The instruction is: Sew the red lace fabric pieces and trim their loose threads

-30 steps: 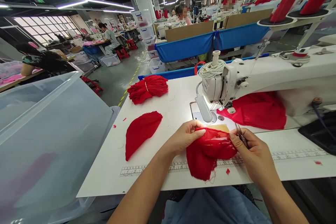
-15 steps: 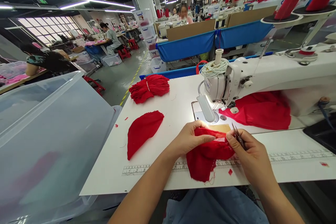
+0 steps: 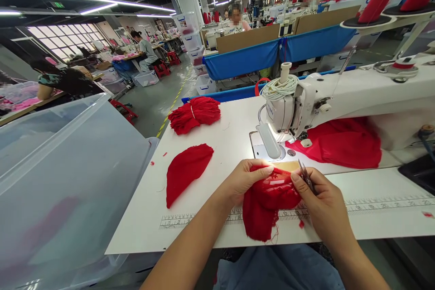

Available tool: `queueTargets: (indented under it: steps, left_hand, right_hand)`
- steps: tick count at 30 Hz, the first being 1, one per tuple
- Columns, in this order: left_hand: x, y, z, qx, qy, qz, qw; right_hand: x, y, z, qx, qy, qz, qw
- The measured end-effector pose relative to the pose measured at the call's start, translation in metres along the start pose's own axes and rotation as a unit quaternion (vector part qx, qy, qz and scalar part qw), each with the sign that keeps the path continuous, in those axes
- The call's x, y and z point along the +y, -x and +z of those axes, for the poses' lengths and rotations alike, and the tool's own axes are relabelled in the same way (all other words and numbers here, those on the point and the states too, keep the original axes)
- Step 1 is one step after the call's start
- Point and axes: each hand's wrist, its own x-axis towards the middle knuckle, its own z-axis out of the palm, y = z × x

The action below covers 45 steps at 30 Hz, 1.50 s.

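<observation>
Thin red fabric piece with a ragged, thread-trailing lower edge (image 3: 260, 215): lower centre of frame, upper edge held up, rest hanging down over the printed black ruler scale (image 3: 384, 204). Bare left hand (image 3: 249, 179) clamped on the upper edge, thumb on top; bare right hand (image 3: 321, 197) pinches the other end, dark metal thread snips (image 3: 306, 178) tucked in the same hand, points up. Layers between the fingers hard to make out, probably folded. To do it well: edge evenly taut, pinches level, snip points kept off the cloth, loose threads clear. Beyond, right of centre: white sewing machine (image 3: 356, 93). Left of centre: flat red half-round cloth (image 3: 188, 173), tied red cloth bundle (image 3: 200, 113) above it.
</observation>
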Motion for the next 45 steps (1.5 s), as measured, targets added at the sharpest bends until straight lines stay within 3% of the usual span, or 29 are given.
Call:
queueTargets:
  steps: [6, 9, 12, 14, 17, 20, 22, 24, 27, 30, 36, 40, 43, 45]
  left_hand:
    - [-0.003, -0.001, 0.001, 0.017, -0.002, -0.009, 1.000]
    - [-0.005, -0.002, 0.000, 0.020, 0.005, -0.001, 1.000]
    - [-0.005, -0.002, -0.001, 0.016, 0.000, 0.004, 1.000]
    - [-0.005, -0.002, 0.000, 0.008, -0.008, 0.007, 1.000]
    - [-0.005, -0.001, 0.000, -0.005, -0.029, 0.016, 0.999]
    - [-0.009, -0.002, -0.001, -0.002, -0.058, 0.028, 0.998]
    - [-0.012, -0.003, -0.003, 0.007, -0.080, 0.039, 0.996]
    - [-0.014, -0.004, -0.004, 0.018, -0.095, 0.044, 0.994]
    - [-0.013, -0.004, -0.003, 0.025, -0.087, 0.025, 0.996]
    - [-0.009, -0.003, 0.000, 0.023, -0.064, 0.001, 0.998]
    - [-0.006, -0.003, 0.001, 0.015, -0.036, -0.007, 0.999]
    - [-0.007, -0.002, -0.001, 0.010, -0.022, -0.009, 1.000]
    - [-0.006, -0.002, -0.001, 0.003, -0.016, -0.010, 1.000]
    - [-0.006, -0.002, -0.001, 0.001, -0.021, -0.005, 1.000]
  right_hand:
    - [-0.001, 0.000, 0.004, 0.008, -0.007, -0.020, 1.000]
    - [0.003, 0.001, 0.006, 0.056, 0.064, -0.087, 0.993]
    - [0.012, 0.001, 0.006, 0.119, 0.184, -0.274, 0.936]
    - [0.017, 0.000, 0.005, 0.107, 0.243, -0.381, 0.886]
    - [0.022, -0.002, 0.003, 0.079, 0.292, -0.427, 0.852]
    - [0.020, -0.003, 0.004, 0.073, 0.315, -0.429, 0.843]
    - [0.015, -0.003, 0.005, 0.067, 0.312, -0.409, 0.855]
    - [0.009, -0.003, 0.006, 0.062, 0.275, -0.352, 0.892]
    - [0.002, -0.003, 0.004, 0.070, 0.184, -0.208, 0.958]
    - [-0.001, -0.003, 0.000, 0.058, 0.130, -0.131, 0.981]
    - [0.000, 0.001, -0.004, 0.000, 0.046, -0.149, 0.988]
    - [-0.003, 0.007, -0.012, -0.114, -0.072, -0.151, 0.979]
    - [-0.003, 0.004, -0.014, -0.054, 0.058, -0.170, 0.982]
    - [0.000, -0.001, -0.012, -0.011, 0.144, -0.235, 0.961]
